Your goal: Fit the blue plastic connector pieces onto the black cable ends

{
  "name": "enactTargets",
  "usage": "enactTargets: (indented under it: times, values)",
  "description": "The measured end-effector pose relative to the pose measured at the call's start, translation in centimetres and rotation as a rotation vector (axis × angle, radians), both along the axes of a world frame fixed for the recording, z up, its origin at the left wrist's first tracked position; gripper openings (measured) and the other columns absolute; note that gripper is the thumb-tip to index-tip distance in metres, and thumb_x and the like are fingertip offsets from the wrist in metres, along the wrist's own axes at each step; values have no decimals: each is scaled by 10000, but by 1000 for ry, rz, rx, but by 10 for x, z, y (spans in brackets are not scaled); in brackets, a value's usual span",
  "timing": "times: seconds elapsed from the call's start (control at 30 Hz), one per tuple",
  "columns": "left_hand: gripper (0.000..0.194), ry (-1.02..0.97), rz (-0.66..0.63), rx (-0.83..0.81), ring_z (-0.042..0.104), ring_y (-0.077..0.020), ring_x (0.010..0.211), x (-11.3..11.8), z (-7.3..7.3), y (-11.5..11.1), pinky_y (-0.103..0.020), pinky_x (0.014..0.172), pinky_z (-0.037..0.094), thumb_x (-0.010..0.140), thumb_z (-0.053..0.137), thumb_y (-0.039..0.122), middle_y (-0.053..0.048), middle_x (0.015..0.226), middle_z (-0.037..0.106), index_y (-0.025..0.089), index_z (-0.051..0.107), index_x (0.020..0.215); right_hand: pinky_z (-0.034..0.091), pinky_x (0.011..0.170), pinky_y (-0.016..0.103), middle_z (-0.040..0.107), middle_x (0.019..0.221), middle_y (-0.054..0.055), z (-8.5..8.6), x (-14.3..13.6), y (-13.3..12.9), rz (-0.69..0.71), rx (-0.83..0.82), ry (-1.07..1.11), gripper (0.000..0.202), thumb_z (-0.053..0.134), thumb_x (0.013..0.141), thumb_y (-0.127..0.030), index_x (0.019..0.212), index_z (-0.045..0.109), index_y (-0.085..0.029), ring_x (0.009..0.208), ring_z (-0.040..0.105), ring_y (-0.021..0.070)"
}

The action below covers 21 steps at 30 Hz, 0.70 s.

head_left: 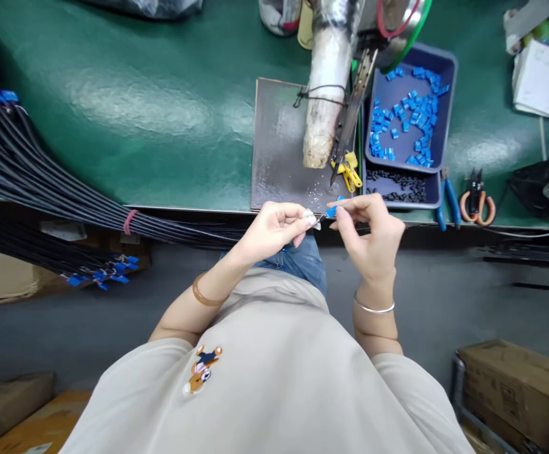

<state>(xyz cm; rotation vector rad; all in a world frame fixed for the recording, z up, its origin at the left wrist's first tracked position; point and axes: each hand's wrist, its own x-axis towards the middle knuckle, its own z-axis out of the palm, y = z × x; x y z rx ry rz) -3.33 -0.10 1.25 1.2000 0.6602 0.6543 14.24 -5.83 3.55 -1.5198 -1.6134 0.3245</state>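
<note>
Just off the bench's (161, 145) front edge, the left hand's (278, 226) fingers pinch a white scrap (309, 217); the right hand's (369, 230) hold a blue connector (332, 212), probably light and stiff, best gripped by its sides.

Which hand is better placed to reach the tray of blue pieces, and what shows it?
Probably the right hand, nearer the tray, though its fingers hold a blue connector; the left hand, farther off, pinches something white.
</note>
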Motion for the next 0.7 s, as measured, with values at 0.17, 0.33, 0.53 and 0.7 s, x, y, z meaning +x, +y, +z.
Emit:
enactTargets:
  times: [0.17,0.33,0.53,0.7]
  values:
    - [240,83,143,216,441,-63,534,10,6,-4,-196,505,353,848,662,346,24,607,513,129,612,757,558,560,181,624,705,-78,-14,4,12,31,-46,255,125,631,888,-277,830,541,-212,573,664,69]
    - [248,183,200,381,440,-73,538,19,7,-4,-204,514,353,909,551,285,22,590,514,140,586,711,547,551,189,639,682,-70,-16,10,8,-46,-62,297,123,636,883,-292,841,558,-205,559,654,75]
    - [303,152,189,299,444,-67,483,23,5,0,-198,479,347,902,548,256,13,529,520,141,551,621,327,425,187,557,570,-77,-10,10,1,-148,36,179,98,622,893,-288,850,657,-207,436,465,41]
    - [284,137,179,272,464,-73,490,23,2,-1,-202,486,364,899,548,257,4,534,530,131,589,647,348,496,217,585,669,-51,-14,5,7,-41,3,-6,66,646,858,-240,827,691,-201,484,388,44]
